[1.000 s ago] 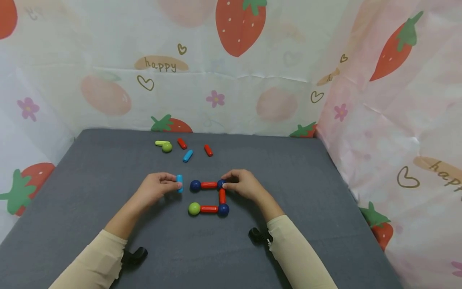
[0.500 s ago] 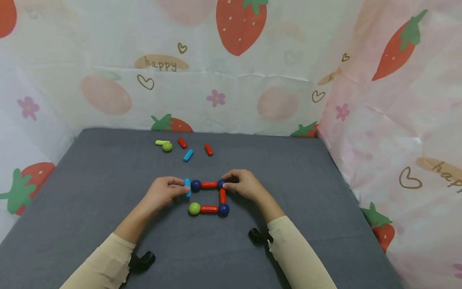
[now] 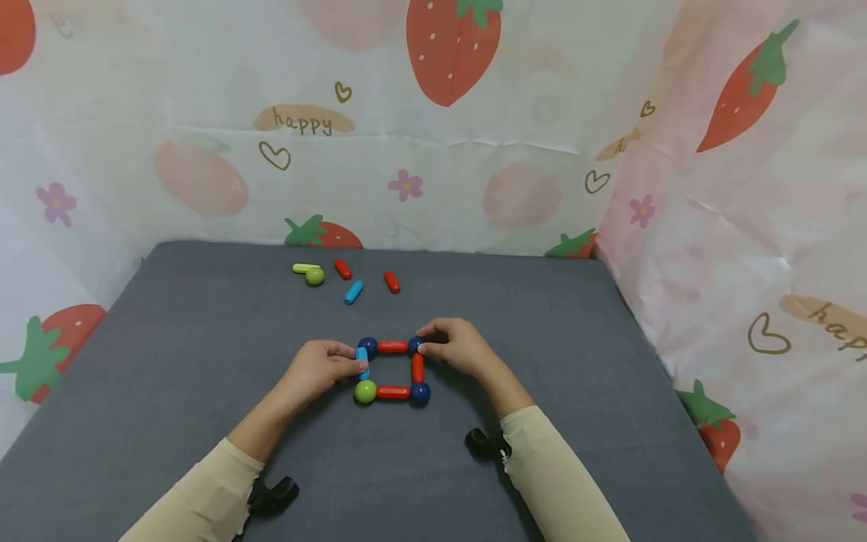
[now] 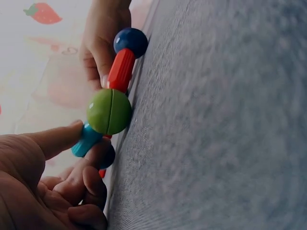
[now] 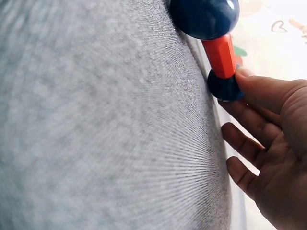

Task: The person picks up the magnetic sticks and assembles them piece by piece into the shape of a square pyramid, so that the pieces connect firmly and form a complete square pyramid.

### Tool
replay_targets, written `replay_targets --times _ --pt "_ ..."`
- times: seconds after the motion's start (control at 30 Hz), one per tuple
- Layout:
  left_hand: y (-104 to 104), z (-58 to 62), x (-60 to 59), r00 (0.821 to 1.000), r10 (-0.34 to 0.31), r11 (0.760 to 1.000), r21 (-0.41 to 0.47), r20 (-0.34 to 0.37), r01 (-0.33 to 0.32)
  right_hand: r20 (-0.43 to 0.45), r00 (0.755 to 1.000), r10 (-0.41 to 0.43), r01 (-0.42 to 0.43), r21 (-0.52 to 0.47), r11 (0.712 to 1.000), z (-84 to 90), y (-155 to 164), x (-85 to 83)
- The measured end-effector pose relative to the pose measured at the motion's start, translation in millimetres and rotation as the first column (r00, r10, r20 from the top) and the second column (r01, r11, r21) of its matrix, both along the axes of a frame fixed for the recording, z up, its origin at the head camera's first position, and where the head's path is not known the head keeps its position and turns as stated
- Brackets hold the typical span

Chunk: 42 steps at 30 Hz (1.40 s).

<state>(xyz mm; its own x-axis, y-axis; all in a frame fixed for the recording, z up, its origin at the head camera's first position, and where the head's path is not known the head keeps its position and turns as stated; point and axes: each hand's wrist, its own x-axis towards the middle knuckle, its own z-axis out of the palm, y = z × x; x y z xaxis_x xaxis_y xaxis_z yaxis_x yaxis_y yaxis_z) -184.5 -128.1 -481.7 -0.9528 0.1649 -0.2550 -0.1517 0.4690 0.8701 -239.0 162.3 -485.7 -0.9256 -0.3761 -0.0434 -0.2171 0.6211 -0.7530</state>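
My left hand (image 3: 323,369) pinches the blue rod (image 3: 363,363), which stands between the upper-left navy ball (image 3: 367,345) and the green ball (image 3: 365,391), just above the latter. My right hand (image 3: 455,348) grips the upper-right navy ball (image 3: 415,345). Red rods (image 3: 393,347) form the other three sides, with another navy ball (image 3: 420,392) right of the green ball. All rest on the grey bench (image 3: 169,331). Loose pieces (image 3: 352,292) lie well beyond the green ball.

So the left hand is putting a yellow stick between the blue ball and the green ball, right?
Not quite: the stick pinched by the left hand is light blue, not yellow, as the head view shows. It does sit between the blue ball and the green ball.
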Motion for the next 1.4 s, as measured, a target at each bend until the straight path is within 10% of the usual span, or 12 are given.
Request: replay_targets --times 1.4 --pt "10.6 -1.7 2.9 0.999 0.016 0.983 -0.180 -0.035 -0.022 -0.005 0.999 -0.044 0.044 0.034 0.998 4.0 -6.7 13.3"
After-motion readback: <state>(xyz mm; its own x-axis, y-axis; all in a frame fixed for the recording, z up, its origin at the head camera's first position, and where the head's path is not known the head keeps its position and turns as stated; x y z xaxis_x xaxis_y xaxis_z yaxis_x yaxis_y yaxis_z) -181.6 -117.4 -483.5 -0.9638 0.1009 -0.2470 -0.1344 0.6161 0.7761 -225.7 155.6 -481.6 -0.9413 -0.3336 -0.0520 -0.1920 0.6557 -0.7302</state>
